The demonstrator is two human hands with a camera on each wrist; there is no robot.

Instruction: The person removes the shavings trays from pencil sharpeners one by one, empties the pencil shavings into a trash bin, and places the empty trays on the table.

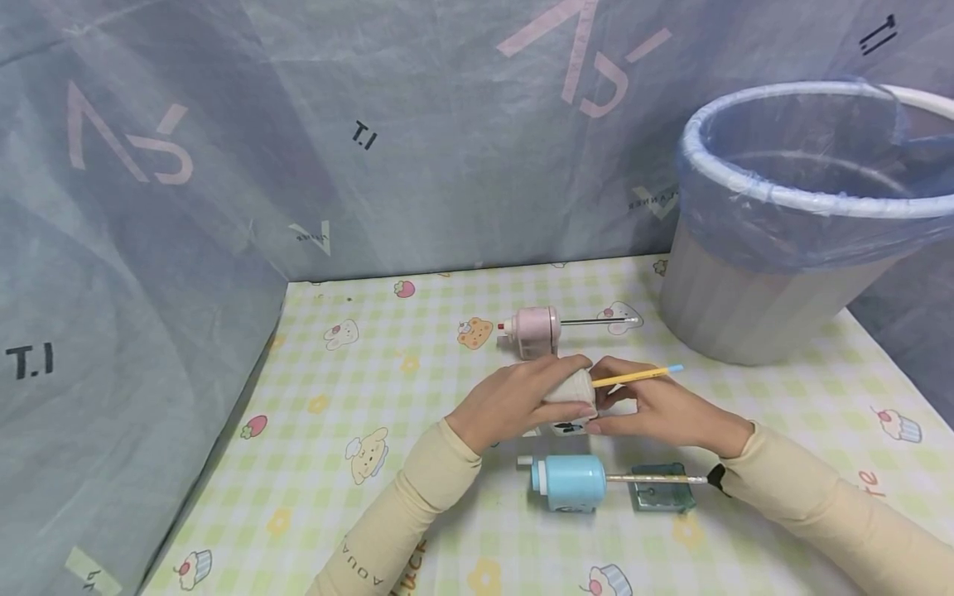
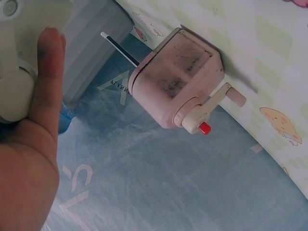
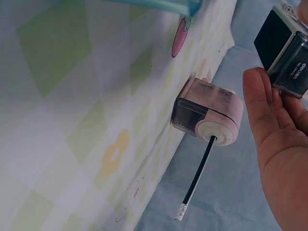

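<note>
Head view, left to right: grey-blue printed sheeting (image 1: 149,248) is hung as a backdrop, and the table is covered by a checked cloth (image 1: 358,389) with cartoon prints. At centre, a white sharpener (image 1: 570,397) is gripped by the left hand (image 1: 514,401), fingers curled over its top, apparently so the body is kept steady on the cloth. A yellow pencil (image 1: 637,377) with a pale blue end is seen entering the sharpener's right face; it slopes up to the right. The right hand (image 1: 663,410) is placed against that same side, with fingers curled at the sharpener's lower front corner and below the pencil; whether the pencil itself is pinched cannot be told.

Behind the hands, a pink sharpener (image 1: 532,331) is laid on the cloth with a dark pencil (image 1: 596,320) lodged in it, pointing right. In front of the hands, a blue sharpener (image 1: 570,483) is set down likewise, with a patterned pencil (image 1: 656,478) in it and a small green block (image 1: 659,497) under that pencil's far end. All three sharpeners are ranged in a near-to-far column with pencils pointing right, probably for easy reach by the right hand.

Far right, a grey waste bin (image 1: 760,306) lined with a blue bag is stood on the table's back corner.

Left wrist view: the pink sharpener's crank with red knob (image 2: 204,128) is visible, and the thumb (image 2: 45,82) is pressed on the white casing.

Right wrist view: a dark panel of the held sharpener is seen just above the fingers (image 3: 262,110).
</note>
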